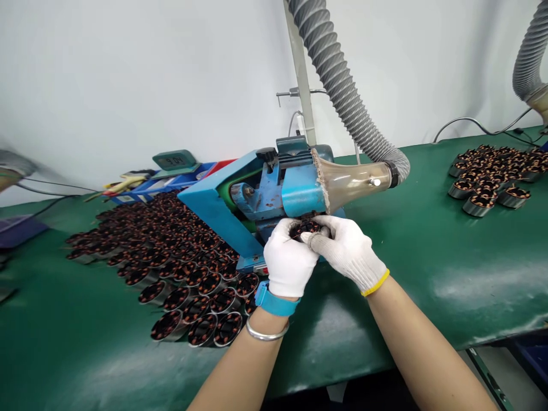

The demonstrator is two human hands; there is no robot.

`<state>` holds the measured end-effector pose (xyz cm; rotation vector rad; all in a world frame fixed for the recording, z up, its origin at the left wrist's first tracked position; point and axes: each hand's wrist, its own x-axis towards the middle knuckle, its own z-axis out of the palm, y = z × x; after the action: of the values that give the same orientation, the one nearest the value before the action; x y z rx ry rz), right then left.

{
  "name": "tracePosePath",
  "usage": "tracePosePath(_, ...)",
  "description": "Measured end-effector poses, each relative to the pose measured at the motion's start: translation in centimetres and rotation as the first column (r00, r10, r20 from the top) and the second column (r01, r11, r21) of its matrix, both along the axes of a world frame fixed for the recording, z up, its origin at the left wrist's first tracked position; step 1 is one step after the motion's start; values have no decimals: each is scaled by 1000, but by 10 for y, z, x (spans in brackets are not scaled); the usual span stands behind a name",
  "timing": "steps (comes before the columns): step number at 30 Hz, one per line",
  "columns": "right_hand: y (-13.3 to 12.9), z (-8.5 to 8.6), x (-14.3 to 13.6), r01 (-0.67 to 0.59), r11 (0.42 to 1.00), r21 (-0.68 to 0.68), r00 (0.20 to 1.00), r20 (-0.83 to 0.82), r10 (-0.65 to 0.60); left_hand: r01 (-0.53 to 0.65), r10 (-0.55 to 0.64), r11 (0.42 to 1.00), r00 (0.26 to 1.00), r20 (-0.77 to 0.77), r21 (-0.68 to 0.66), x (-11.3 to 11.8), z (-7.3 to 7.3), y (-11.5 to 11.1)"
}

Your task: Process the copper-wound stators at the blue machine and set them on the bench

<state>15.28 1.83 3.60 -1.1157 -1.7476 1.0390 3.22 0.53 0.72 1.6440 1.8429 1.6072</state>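
Observation:
A round black part with copper bits is gripped between both gloved hands, just below the blue machine. My left hand, in a white glove with a blue wrist strap, wraps round its left side. My right hand, in a white glove with a yellow cuff, closes on its right side, with the thumb across the front. The top of the part sits close under the machine's blue cover; whether they touch is hidden. A clear funnel is joined to the machine's right side.
Many similar metal-ringed parts cover the green table left of the machine. Another group stands at the right. A grey ribbed hose hangs down to the funnel. Blue bins stand behind the left group.

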Motion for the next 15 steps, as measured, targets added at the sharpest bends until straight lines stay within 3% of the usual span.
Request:
tracePosePath(10, -2, -15, -7, 63, 998, 8, 991, -119, -62, 68, -67, 998, 998, -3, 9, -3, -3, 4)
tracePosePath(15, -16, -16, -5, 129, 990, -49, 988, -84, -133, 91, -91, 996, 996, 26, 13, -3, -7, -10)
